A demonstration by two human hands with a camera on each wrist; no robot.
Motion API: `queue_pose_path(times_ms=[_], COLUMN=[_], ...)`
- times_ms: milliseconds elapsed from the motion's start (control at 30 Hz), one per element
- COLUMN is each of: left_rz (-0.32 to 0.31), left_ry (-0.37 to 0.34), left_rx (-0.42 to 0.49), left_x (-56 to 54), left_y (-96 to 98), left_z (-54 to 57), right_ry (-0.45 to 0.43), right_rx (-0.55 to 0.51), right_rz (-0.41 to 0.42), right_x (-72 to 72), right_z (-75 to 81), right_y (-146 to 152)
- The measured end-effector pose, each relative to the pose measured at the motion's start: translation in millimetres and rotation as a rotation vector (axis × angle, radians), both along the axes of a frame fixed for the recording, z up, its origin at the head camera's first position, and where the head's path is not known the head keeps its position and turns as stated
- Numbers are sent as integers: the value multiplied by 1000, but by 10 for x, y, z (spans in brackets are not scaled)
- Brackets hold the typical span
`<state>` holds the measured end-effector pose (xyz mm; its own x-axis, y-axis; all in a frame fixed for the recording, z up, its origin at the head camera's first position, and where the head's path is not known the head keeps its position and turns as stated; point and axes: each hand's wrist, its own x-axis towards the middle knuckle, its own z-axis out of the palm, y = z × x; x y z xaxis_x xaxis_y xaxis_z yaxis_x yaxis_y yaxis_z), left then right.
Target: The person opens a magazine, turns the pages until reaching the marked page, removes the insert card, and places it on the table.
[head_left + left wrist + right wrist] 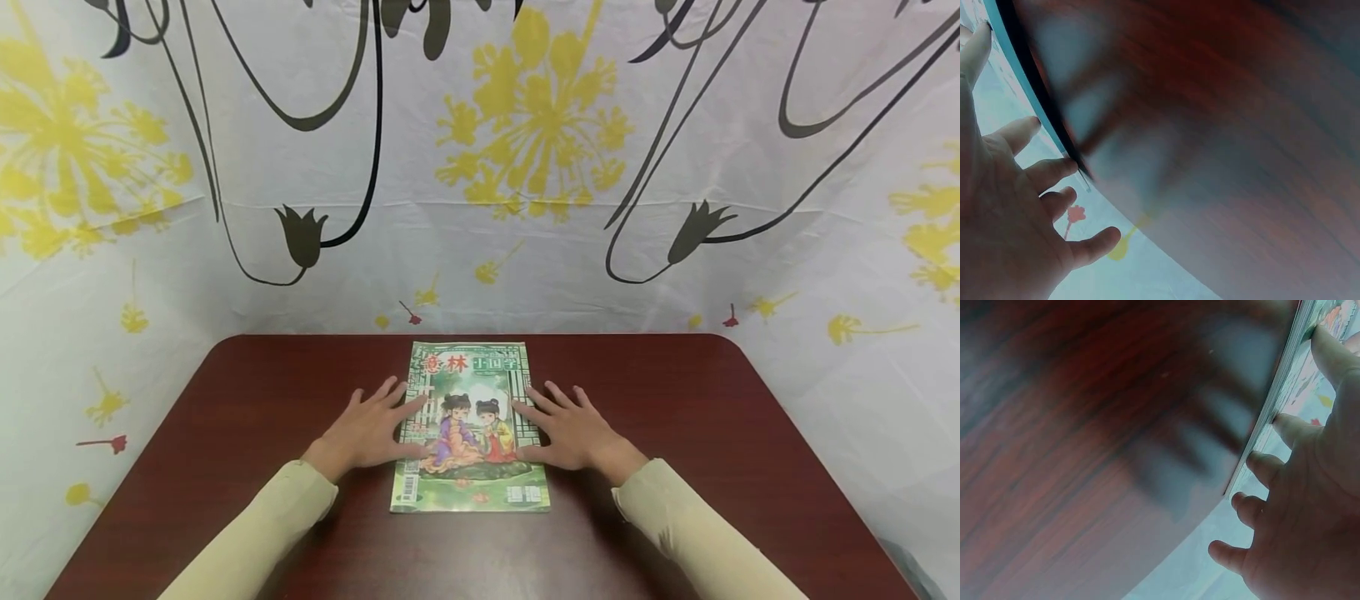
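Note:
A magazine (480,492) with a green cover, two cartoon children and Chinese lettering lies flat on the dark red table. My left hand (371,429) is spread at its left side, with thumb and index finger over the cover's edge. On the opposite side, my right hand (573,429) mirrors it, fingers fanned and thumb and index finger over the right edge. In the left wrist view the fingers of the left hand (1010,206) reach toward the magazine's dark spine. The right wrist view shows the right hand (1310,487) with fingertips along the page edges of the magazine (1266,415).
The dark red wooden table (255,400) has rounded far corners and a glossy surface. Behind it and at both sides hangs a white cloth (465,275) printed with yellow and grey flowers. Cream sleeves (262,521) cover both forearms.

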<state>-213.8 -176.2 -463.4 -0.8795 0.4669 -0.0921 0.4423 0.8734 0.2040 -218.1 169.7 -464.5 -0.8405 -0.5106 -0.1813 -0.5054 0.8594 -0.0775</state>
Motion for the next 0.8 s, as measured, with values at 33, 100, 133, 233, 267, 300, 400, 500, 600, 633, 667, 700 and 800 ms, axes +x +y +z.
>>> queue_pose_path(times_ms=[33, 100, 133, 233, 267, 300, 400, 500, 600, 633, 667, 700, 800], left_rz=[-2, -7, -10, -17, -18, -20, -29, -38, -42, -44, -47, -51, -57], left_ry=[-2, 1, 1, -3, -5, -8, -17, -19, -19, -19, -19, -19, -16], left_rx=[6, 9, 10, 6, 3, 2, 3, -7, -16, -19, -20, -20, -25], left_x=[0, 1, 2, 9, 12, 13, 16, 16, 20, 21, 22, 25, 38], left_y=[11, 36, 50, 86, 97, 110, 153, 194, 237, 251, 266, 280, 308], left_z=[2, 5, 7, 9, 8, 8, 6, 3, 0, -2, -4, -6, -1], right_ry=[-1, -5, -6, -8, -10, -11, -19, -20, -22, -22, -23, -16, -17], right_rx=[-1, -6, -5, -9, -5, -4, -16, -34, -52, -56, -55, -59, -62], right_rz=[0, 0, -1, 3, 3, 5, 6, 11, 13, 13, 11, 15, 21], right_x=[4, 11, 15, 25, 24, 24, 21, 14, 14, 15, 13, 8, 2], right_z=[9, 27, 38, 68, 73, 77, 79, 66, 71, 76, 77, 61, 73], right_y=[14, 40, 52, 94, 108, 127, 191, 256, 310, 327, 345, 374, 416])
